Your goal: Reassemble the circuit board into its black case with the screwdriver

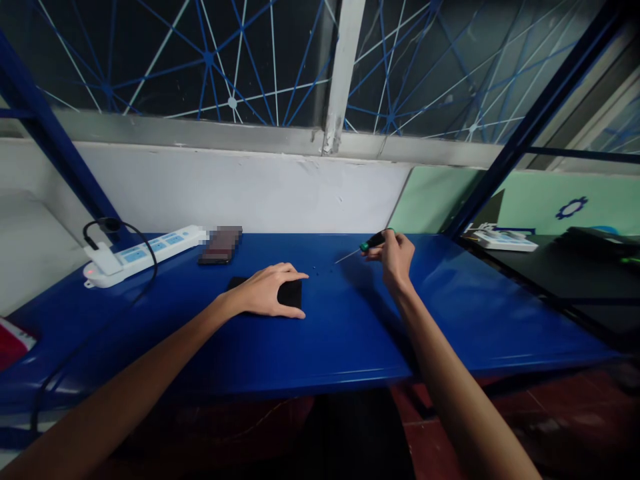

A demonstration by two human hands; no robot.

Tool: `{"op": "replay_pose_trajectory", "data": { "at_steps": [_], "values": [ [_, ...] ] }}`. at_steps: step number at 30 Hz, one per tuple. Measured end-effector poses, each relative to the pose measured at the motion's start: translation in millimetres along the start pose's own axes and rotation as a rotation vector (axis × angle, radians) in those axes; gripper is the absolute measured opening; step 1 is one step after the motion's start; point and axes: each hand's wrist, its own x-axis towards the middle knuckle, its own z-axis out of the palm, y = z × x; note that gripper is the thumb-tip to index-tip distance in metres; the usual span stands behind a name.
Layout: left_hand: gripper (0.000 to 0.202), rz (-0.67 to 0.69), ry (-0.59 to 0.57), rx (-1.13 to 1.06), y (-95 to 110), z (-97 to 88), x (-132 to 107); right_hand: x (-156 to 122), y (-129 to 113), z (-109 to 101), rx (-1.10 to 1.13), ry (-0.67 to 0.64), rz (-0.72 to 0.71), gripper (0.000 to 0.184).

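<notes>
My left hand (pixel 265 290) spans a flat black rectangular object (pixel 291 293) on the blue table, thumb along its near edge and fingers along its far edge. Its kind cannot be made out, as the palm covers much of it. To the right, my right hand (pixel 395 257) is closed round the green and black handle of a screwdriver (pixel 371 242). The thin shaft slants down to the left. Close to its tip, several tiny dark pieces (pixel 317 273), perhaps screws, lie on the table, apart from the black object.
A white power strip (pixel 150 253) with a plugged-in charger and black cable (pixel 153 257) lies at the back left of the blue table (pixel 340 347). Beside it is a dark phone (pixel 221 245). Blue frame posts (pixel 493 183) rise at both sides. A red and white item (pixel 15 341) sits far left.
</notes>
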Motion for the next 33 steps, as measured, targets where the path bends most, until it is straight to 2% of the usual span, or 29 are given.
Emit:
{"op": "replay_pose_trajectory", "data": {
  "at_steps": [16,25,33],
  "values": [
    [0.078,0.050,0.035,0.041,0,7.7,1,3,8,-1,-0.018,0.034,-0.091,0.026],
    [0.077,0.048,0.036,0.030,3,6.7,0,5,17,-1,-0.145,0.025,-0.071,0.023],
    [0.078,0.044,0.033,0.018,2,7.1,0,3,15,-1,-0.163,0.008,-0.054,0.029]
  ]
}}
